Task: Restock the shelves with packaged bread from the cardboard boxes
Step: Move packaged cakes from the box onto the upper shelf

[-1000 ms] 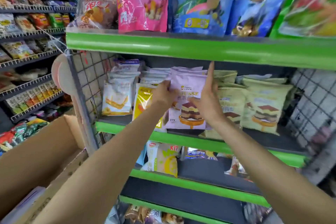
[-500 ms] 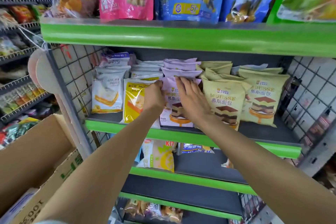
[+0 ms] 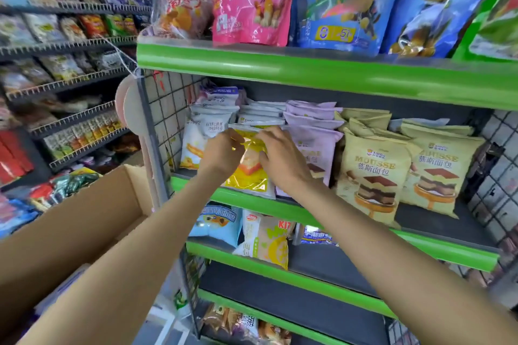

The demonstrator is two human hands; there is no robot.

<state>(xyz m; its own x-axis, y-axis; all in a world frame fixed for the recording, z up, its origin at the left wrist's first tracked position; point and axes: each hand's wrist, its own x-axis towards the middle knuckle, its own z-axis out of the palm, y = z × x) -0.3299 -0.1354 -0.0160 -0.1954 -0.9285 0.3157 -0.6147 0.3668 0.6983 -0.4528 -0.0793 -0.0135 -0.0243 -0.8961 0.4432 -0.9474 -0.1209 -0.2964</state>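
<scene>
A yellow bread pack [image 3: 248,176] stands at the front of the green-edged shelf [image 3: 308,216]. My left hand [image 3: 222,152] grips its upper left part and my right hand [image 3: 280,157] holds its upper right part. To its right stands a purple mousse bread pack [image 3: 319,148], partly behind my right hand, then two cream mousse packs [image 3: 374,173]. A white bread pack [image 3: 196,140] stands to the left. Stacks of the same packs lie behind. An open cardboard box [image 3: 92,218] sits at lower left.
The shelf above [image 3: 322,73] carries large pink and blue snack bags. A wire mesh panel [image 3: 165,117] closes the shelf's left side. The lower shelf [image 3: 322,269] holds a few bread packs at its left. Snack racks [image 3: 61,70] line the aisle on the left.
Both hands have left the purple pack and moved left onto the yellow pack. The view has shifted left and down.
</scene>
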